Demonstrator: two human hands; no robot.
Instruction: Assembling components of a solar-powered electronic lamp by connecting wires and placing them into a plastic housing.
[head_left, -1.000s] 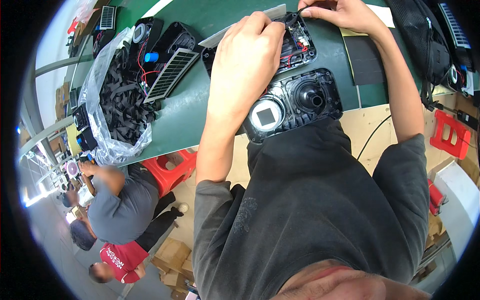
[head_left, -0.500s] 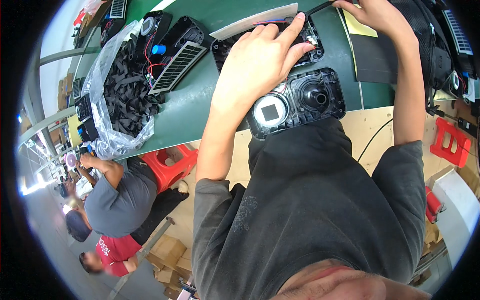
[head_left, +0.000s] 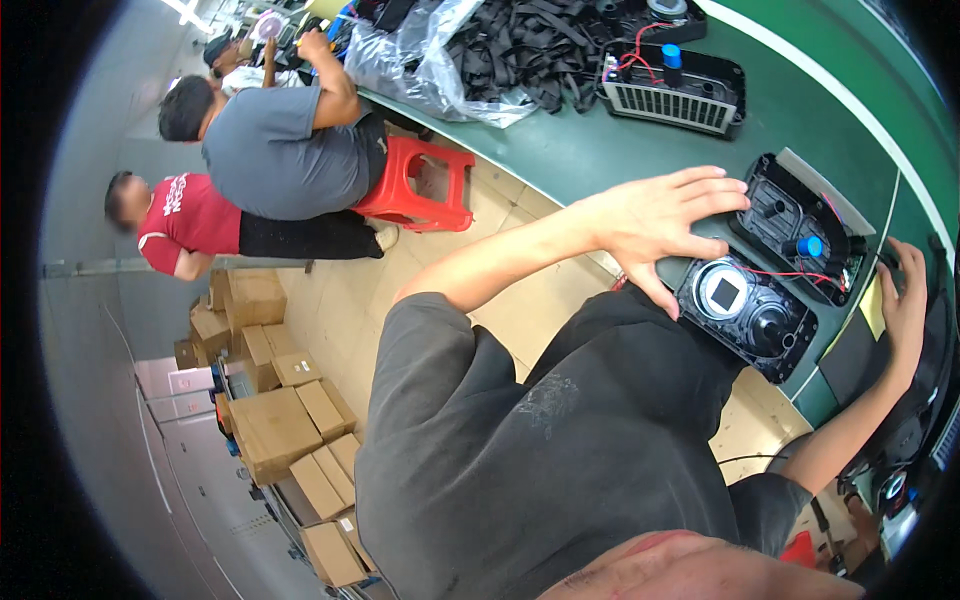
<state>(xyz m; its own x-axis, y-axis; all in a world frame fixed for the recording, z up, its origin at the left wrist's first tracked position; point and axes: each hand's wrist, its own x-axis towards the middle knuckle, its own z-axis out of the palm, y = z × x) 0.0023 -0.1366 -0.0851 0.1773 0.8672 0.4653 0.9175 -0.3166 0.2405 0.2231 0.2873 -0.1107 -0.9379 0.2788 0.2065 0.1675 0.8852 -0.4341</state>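
Note:
My left hand (head_left: 660, 225) is spread, fingertips at the edge of an open black plastic housing (head_left: 785, 205) and thumb at the rim of the speaker half (head_left: 795, 350) lying nearer me. Inside the housing sits a blue cylindrical part (head_left: 810, 247); a pale flat panel (head_left: 825, 190) leans along its far side. Red wires (head_left: 775, 272) run between the two halves. The speaker half carries a round white-ringed speaker (head_left: 722, 290) and a black cone (head_left: 770, 325). My right hand (head_left: 905, 305) is to the right, its fingers curled around something dark that I cannot make out.
A second open housing (head_left: 725, 85) with a slatted panel stands farther back on the green table (head_left: 540, 155). Beside it, a clear plastic bag (head_left: 400, 65) holds black straps (head_left: 525, 45). A red stool (head_left: 425, 185), seated co-workers (head_left: 285, 150) and cardboard boxes (head_left: 270, 435) are at the left.
The view has swung toward the left. My left hand has moved off the inside of the housing to its edge. My right hand has come down beside the housing's right end.

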